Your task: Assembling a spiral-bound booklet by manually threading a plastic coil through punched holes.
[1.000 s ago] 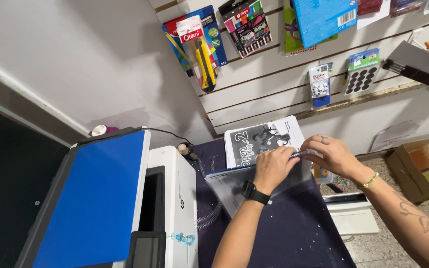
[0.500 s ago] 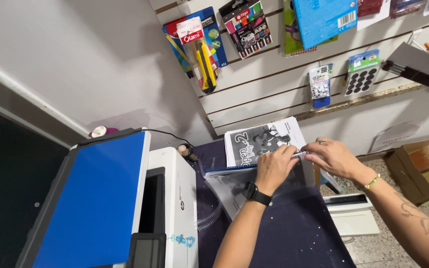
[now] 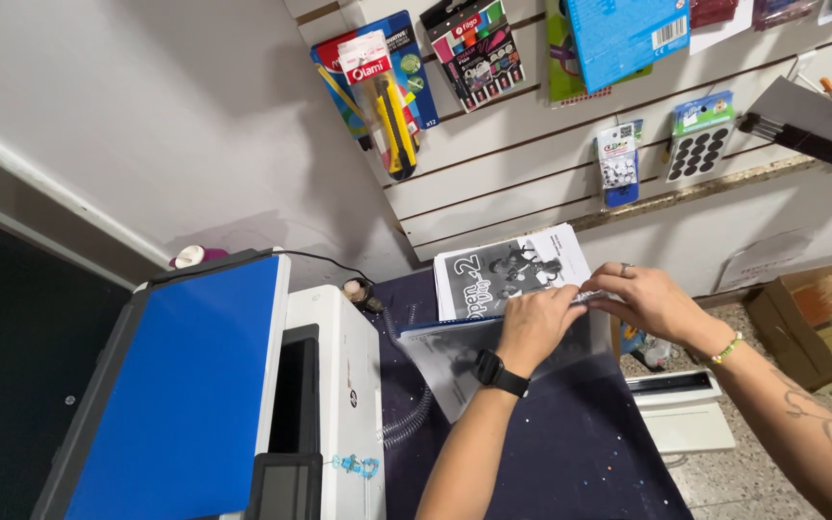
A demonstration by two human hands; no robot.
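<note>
A printed booklet (image 3: pixel 503 274) with a black-and-white cover lies on a dark speckled table (image 3: pixel 570 453). A clear plastic cover sheet (image 3: pixel 445 361) lies against its near side. My left hand (image 3: pixel 532 323), with a black watch on the wrist, presses down at the booklet's near edge. My right hand (image 3: pixel 647 299), wearing a ring and a green bead bracelet, pinches the same edge, fingertips almost meeting the left hand. A clear spiral binding coil (image 3: pixel 406 424) lies on the table left of the sheet.
A white printer with a blue lid (image 3: pixel 195 385) stands at the left. Packaged stationery hangs on the slat wall (image 3: pixel 493 173) behind. A white machine (image 3: pixel 686 409) sits right of the table, and a cardboard box (image 3: pixel 820 323) is on the floor.
Both hands have stayed at the booklet's near edge with only small finger movements. The booklet and sheet have barely shifted.
</note>
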